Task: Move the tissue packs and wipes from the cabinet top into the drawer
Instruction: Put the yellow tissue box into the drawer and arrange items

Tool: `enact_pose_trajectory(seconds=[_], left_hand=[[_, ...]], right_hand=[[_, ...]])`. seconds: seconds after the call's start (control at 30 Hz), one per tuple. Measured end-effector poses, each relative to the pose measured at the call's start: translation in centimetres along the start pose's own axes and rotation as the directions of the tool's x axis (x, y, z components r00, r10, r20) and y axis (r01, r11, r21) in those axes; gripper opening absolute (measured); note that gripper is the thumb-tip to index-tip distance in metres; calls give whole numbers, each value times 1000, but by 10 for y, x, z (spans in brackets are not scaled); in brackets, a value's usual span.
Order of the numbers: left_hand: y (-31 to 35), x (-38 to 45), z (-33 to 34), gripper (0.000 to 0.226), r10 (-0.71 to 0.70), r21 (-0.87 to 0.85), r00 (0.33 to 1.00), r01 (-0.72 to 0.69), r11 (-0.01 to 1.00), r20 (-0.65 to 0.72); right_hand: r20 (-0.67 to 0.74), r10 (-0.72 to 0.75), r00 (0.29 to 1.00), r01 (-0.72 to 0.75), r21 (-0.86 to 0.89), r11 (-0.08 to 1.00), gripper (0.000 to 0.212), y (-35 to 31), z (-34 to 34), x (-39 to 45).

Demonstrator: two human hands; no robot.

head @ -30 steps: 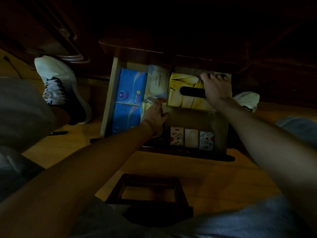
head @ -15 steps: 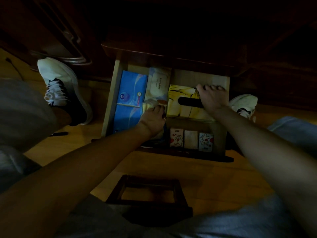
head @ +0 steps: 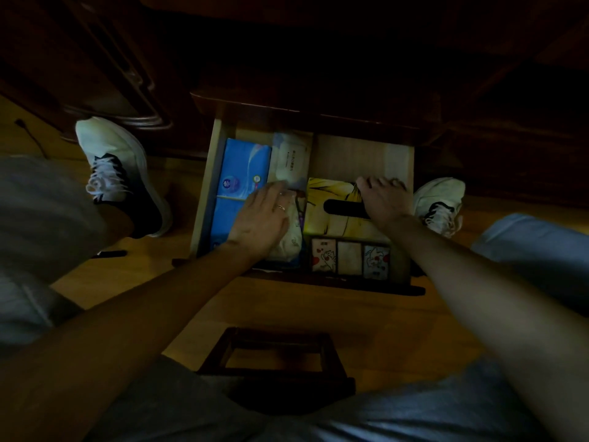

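The drawer (head: 204, 193) looks nearly packed: blue packs (head: 243, 167), wipes (head: 291, 157), yellow box (head: 331, 189) and small packs (head: 349, 258) lie inside. Left hand (head: 266, 218) presses flat on a pale pack (head: 291, 240); right hand (head: 384, 199) curls over the box's far edge. The cabinet top is out of sight, so what remains I cannot tell.

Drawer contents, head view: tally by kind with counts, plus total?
Blue tissue packs: 2, end to end along the left wall
White wipes pack: 1
White pack under the left hand: 1
Yellow tissue box: 1
Small printed pocket packs: 3, in a row at the front
Total: 8 visible
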State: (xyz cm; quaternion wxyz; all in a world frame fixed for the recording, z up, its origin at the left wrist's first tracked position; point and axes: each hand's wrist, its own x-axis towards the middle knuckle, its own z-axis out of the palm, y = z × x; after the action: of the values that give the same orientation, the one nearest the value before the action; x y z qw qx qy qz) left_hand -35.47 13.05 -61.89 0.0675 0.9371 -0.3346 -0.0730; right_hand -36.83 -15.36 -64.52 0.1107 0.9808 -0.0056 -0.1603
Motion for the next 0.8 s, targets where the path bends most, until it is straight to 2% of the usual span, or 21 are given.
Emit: enact_pose_trajectory(seconds=[0.03,0.1,0.27,0.47,0.6,0.67,0.73,0.8], left_hand=[[-1,-2,2,63,-19,-11,999,20,1000,38],[-6,-5,7,70,28,17,991,-30,999,128],[-11,-7,14,72,139,38,951,-155,987,275],[-15,6,5,73,131,-78,926,-110,991,353],[-13,11,3,77,109,-82,900,-82,993,423],[-11,8,1,76,92,-94,922,-61,994,376],[-5,1,0,59,121,-50,978,-114,992,169],[7,-7,0,31,152,-64,988,-154,986,-42]], right_hand=[[8,-5,1000,5,-4,1000,32,-1,0,-3],[18,-14,1000,14,-9,1000,32,-2,-1,-9],[56,-19,998,17,41,999,30,-2,-4,-13],[233,-74,970,31,183,983,51,5,-13,-8],[273,-44,961,-3,169,986,57,-2,-15,-8],[278,-32,960,-15,166,986,58,-3,-13,-8],[295,-32,955,-29,198,980,62,-1,-11,-8],[306,-34,951,-44,243,969,67,2,-10,-7]])
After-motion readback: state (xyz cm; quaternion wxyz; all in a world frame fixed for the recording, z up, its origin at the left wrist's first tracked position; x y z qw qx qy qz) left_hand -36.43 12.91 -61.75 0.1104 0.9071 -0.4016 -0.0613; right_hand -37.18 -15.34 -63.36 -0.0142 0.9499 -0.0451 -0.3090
